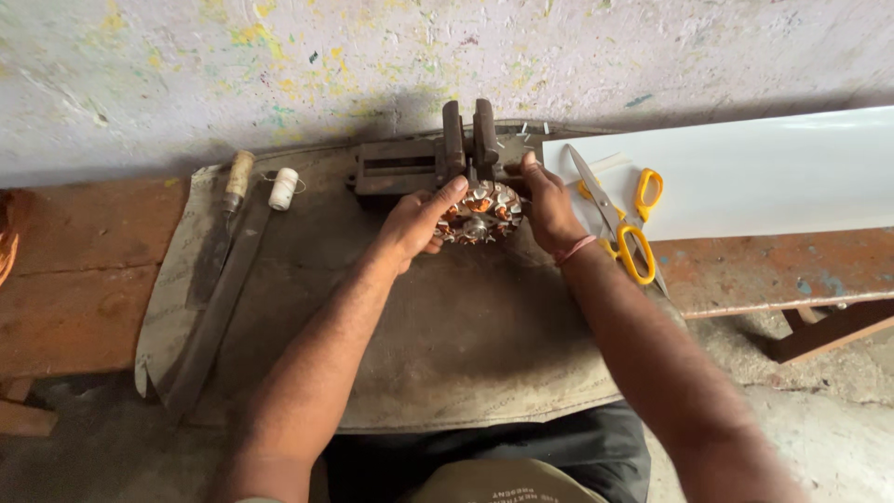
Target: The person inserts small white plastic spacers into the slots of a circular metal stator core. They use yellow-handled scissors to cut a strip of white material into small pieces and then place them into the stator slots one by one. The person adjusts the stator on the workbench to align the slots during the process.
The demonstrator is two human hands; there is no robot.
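A single head-worn camera looks steeply down and forward from above the seated person's lap, close over the worktop, facing the paint-flecked wall. Both forearms enter from the bottom edge.

Both hands around a copper-wound stator at a vise

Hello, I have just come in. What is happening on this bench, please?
A person holds a round motor stator, wound with copper wire, with both bare hands. The left hand grips its left side and the right hand its right side, just in front of a small metal vise. They work on a grey cloth. Yellow-handled scissors lie to the right on a white sheet. A file and a white thread spool lie to the left.
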